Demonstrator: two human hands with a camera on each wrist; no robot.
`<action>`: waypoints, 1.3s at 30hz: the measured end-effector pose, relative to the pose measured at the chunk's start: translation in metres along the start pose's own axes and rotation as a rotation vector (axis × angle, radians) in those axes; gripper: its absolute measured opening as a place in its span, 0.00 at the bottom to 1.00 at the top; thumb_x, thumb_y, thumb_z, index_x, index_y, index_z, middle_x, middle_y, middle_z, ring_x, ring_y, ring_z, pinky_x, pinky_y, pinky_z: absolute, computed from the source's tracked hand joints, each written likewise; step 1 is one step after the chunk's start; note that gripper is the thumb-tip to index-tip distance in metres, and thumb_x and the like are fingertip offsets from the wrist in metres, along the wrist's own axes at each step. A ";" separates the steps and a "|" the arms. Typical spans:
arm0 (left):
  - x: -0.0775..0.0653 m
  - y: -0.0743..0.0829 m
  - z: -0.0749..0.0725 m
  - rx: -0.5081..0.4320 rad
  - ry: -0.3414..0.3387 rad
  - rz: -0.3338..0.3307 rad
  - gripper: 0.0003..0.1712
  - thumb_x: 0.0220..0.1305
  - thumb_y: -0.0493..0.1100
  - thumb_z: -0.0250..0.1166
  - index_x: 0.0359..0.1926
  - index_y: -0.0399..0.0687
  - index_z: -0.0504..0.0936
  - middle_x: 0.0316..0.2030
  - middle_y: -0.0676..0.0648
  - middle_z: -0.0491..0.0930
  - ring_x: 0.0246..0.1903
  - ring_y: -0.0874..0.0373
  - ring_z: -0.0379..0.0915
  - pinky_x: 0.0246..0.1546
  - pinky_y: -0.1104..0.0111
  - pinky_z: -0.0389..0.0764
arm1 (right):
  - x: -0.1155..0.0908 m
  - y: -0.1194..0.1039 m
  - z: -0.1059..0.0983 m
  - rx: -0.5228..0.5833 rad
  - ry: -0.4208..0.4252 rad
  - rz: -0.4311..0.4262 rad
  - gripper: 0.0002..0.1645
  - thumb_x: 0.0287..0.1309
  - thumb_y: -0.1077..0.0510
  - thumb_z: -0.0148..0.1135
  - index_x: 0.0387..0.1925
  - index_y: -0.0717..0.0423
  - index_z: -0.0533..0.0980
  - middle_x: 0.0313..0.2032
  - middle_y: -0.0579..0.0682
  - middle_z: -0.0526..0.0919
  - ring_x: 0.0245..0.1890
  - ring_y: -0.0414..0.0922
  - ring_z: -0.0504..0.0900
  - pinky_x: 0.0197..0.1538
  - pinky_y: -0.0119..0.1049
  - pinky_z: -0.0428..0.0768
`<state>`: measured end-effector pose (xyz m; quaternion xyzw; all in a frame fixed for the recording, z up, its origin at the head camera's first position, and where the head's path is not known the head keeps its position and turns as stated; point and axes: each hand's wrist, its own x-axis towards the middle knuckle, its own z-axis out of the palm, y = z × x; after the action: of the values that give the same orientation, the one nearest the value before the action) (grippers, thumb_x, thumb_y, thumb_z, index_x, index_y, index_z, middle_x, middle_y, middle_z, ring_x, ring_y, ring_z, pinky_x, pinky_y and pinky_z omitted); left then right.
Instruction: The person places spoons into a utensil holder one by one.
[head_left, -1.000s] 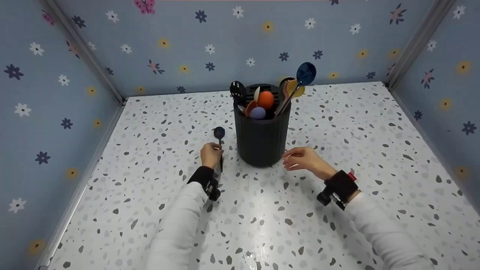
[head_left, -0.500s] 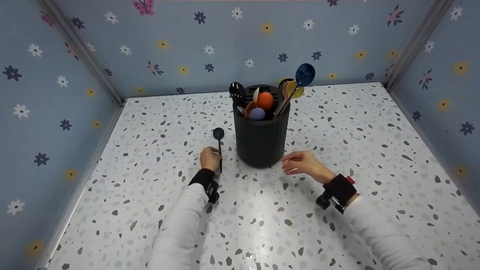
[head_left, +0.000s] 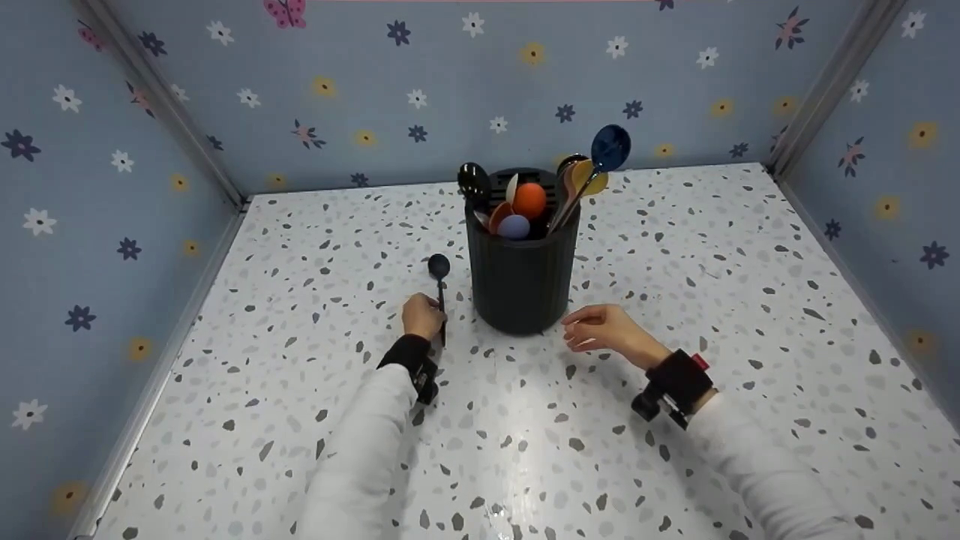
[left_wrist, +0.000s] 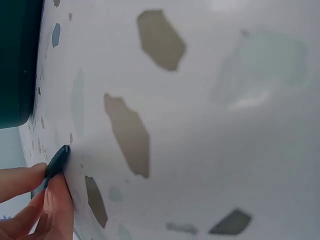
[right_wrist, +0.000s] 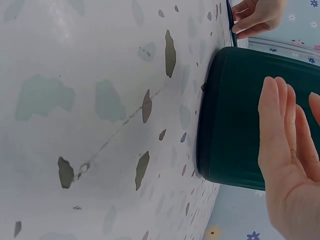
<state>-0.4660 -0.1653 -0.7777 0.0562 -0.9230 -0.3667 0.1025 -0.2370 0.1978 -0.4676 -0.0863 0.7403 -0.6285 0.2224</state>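
A black long-handled spoon (head_left: 439, 265) lies on the speckled tabletop, bowl pointing away from me. My left hand (head_left: 422, 316) pinches its handle between thumb and fingers; the left wrist view shows the handle end (left_wrist: 57, 161) in that pinch, close over the tabletop. Right of the spoon stands a dark round utensil holder (head_left: 521, 289), upright. Beside the holder's right base, my right hand (head_left: 606, 330) holds nothing, its fingers loosely extended. In the right wrist view the right hand (right_wrist: 287, 150) overlaps the holder's wall (right_wrist: 232, 120).
Several utensils fill the holder: a blue spoon (head_left: 611, 148) leaning out right, a black spoon (head_left: 474, 181) at left, an orange rounded head (head_left: 530, 200) and a purple one (head_left: 514, 226). Flower-patterned panels (head_left: 450, 90) wall the white table (head_left: 712, 285) at the back and both sides.
Both hands have shifted very slightly toward me, the right a little lower beside the holder. The spoon and holder have stayed in place.
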 end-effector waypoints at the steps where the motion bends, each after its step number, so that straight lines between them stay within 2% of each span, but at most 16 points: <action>1: 0.000 0.000 0.000 0.005 -0.012 -0.005 0.11 0.28 0.44 0.70 0.20 0.53 0.78 0.19 0.53 0.75 0.22 0.53 0.72 0.22 0.64 0.75 | 0.000 0.000 0.001 -0.004 0.000 0.002 0.23 0.56 0.63 0.55 0.49 0.78 0.66 0.37 0.60 0.79 0.35 0.46 0.80 0.44 0.42 0.79; 3: -0.005 0.012 -0.008 0.030 -0.031 -0.022 0.09 0.29 0.42 0.68 0.19 0.51 0.79 0.18 0.51 0.76 0.21 0.52 0.72 0.20 0.64 0.74 | 0.000 0.000 0.002 -0.010 -0.001 0.006 0.23 0.56 0.63 0.55 0.49 0.77 0.66 0.37 0.60 0.79 0.35 0.46 0.80 0.44 0.42 0.80; 7: -0.033 0.060 -0.051 0.045 -0.098 -0.067 0.07 0.30 0.39 0.67 0.19 0.46 0.81 0.19 0.47 0.78 0.20 0.50 0.72 0.20 0.64 0.75 | 0.001 -0.001 0.004 -0.006 -0.006 0.008 0.22 0.56 0.63 0.55 0.48 0.77 0.67 0.36 0.60 0.79 0.34 0.46 0.80 0.44 0.42 0.80; 11: -0.062 0.102 -0.098 -0.055 -0.170 -0.053 0.05 0.30 0.37 0.66 0.17 0.43 0.82 0.16 0.46 0.78 0.15 0.52 0.70 0.15 0.67 0.72 | 0.001 -0.001 0.006 0.001 -0.006 0.011 0.22 0.56 0.64 0.55 0.48 0.77 0.67 0.35 0.58 0.80 0.33 0.45 0.80 0.43 0.42 0.80; 13: -0.072 0.115 -0.115 -0.107 -0.256 -0.094 0.07 0.33 0.38 0.69 0.21 0.43 0.83 0.19 0.46 0.80 0.18 0.52 0.73 0.20 0.66 0.75 | 0.001 -0.001 0.006 -0.001 -0.006 0.009 0.21 0.56 0.64 0.54 0.48 0.77 0.67 0.34 0.57 0.80 0.33 0.45 0.80 0.43 0.42 0.80; 15: -0.075 0.113 -0.116 -0.176 -0.255 -0.080 0.06 0.31 0.38 0.70 0.18 0.44 0.83 0.15 0.48 0.78 0.15 0.55 0.71 0.15 0.69 0.73 | 0.000 -0.001 0.007 -0.004 -0.007 0.009 0.20 0.56 0.64 0.54 0.48 0.76 0.68 0.35 0.57 0.80 0.33 0.44 0.80 0.43 0.42 0.80; 18: -0.080 0.117 -0.118 -0.215 -0.301 -0.176 0.10 0.34 0.39 0.72 0.24 0.42 0.84 0.19 0.45 0.80 0.18 0.54 0.75 0.22 0.67 0.79 | 0.000 0.000 0.007 -0.001 -0.010 0.009 0.20 0.56 0.64 0.54 0.47 0.75 0.68 0.35 0.58 0.80 0.33 0.44 0.80 0.43 0.42 0.80; 21: -0.089 0.126 -0.119 -0.333 -0.292 -0.224 0.08 0.36 0.36 0.69 0.23 0.40 0.81 0.16 0.44 0.79 0.15 0.56 0.76 0.16 0.67 0.79 | 0.001 0.002 0.008 0.009 -0.012 0.010 0.20 0.56 0.65 0.54 0.47 0.75 0.68 0.35 0.57 0.80 0.33 0.45 0.80 0.43 0.42 0.80; 22: -0.097 0.137 -0.127 -0.333 -0.310 -0.279 0.09 0.39 0.34 0.67 0.28 0.37 0.81 0.19 0.42 0.80 0.17 0.53 0.78 0.19 0.64 0.81 | 0.001 0.002 0.009 0.013 -0.015 0.010 0.20 0.56 0.65 0.54 0.47 0.75 0.68 0.34 0.57 0.80 0.33 0.45 0.80 0.43 0.42 0.80; 26: -0.103 0.137 -0.124 -0.483 -0.364 -0.274 0.09 0.41 0.33 0.66 0.28 0.34 0.78 0.18 0.40 0.79 0.17 0.52 0.78 0.15 0.64 0.80 | 0.003 0.003 0.012 0.016 -0.024 0.018 0.20 0.56 0.65 0.54 0.47 0.75 0.68 0.34 0.57 0.80 0.33 0.45 0.80 0.43 0.42 0.80; 28: -0.108 0.142 -0.126 -0.515 -0.406 -0.301 0.13 0.44 0.33 0.67 0.33 0.32 0.77 0.24 0.39 0.80 0.21 0.51 0.79 0.21 0.63 0.82 | 0.004 0.003 0.013 0.024 -0.032 0.022 0.21 0.56 0.64 0.55 0.48 0.76 0.68 0.35 0.57 0.79 0.33 0.46 0.80 0.44 0.42 0.80; 29: -0.106 0.138 -0.120 -0.568 -0.413 -0.293 0.13 0.42 0.33 0.68 0.31 0.32 0.77 0.23 0.39 0.79 0.20 0.51 0.78 0.20 0.64 0.82 | 0.004 0.003 0.014 0.028 -0.037 0.022 0.21 0.56 0.64 0.55 0.48 0.76 0.67 0.36 0.59 0.79 0.34 0.46 0.80 0.44 0.43 0.80; 31: -0.114 0.142 -0.124 -0.657 -0.435 -0.285 0.15 0.41 0.34 0.69 0.32 0.32 0.75 0.24 0.38 0.79 0.21 0.51 0.78 0.21 0.65 0.82 | 0.004 0.003 0.015 0.040 -0.048 0.018 0.22 0.56 0.65 0.55 0.49 0.77 0.66 0.37 0.60 0.79 0.34 0.46 0.80 0.45 0.44 0.79; 35: -0.143 0.187 -0.157 -0.712 -0.429 -0.314 0.16 0.44 0.30 0.66 0.36 0.27 0.73 0.29 0.36 0.78 0.24 0.49 0.79 0.25 0.64 0.82 | 0.005 0.003 0.017 0.057 -0.064 0.011 0.23 0.56 0.66 0.54 0.49 0.79 0.65 0.37 0.60 0.79 0.34 0.46 0.80 0.46 0.45 0.78; 38: -0.168 0.232 -0.191 -0.691 -0.424 -0.375 0.19 0.48 0.28 0.62 0.42 0.23 0.69 0.36 0.32 0.76 0.28 0.48 0.78 0.33 0.60 0.82 | 0.006 0.004 0.019 0.058 -0.066 0.015 0.22 0.55 0.66 0.54 0.49 0.79 0.65 0.35 0.57 0.80 0.34 0.47 0.80 0.46 0.45 0.78; 39: -0.173 0.240 -0.197 -0.704 -0.425 -0.368 0.19 0.49 0.27 0.61 0.42 0.21 0.69 0.36 0.31 0.75 0.27 0.48 0.78 0.34 0.60 0.82 | 0.006 0.005 0.020 0.058 -0.066 0.017 0.23 0.55 0.66 0.55 0.49 0.79 0.65 0.35 0.56 0.80 0.34 0.47 0.80 0.46 0.44 0.78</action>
<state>-0.2588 -0.0916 -0.4984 0.1046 -0.7172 -0.6739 -0.1434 -0.2326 0.1786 -0.4755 -0.0943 0.7149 -0.6444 0.2544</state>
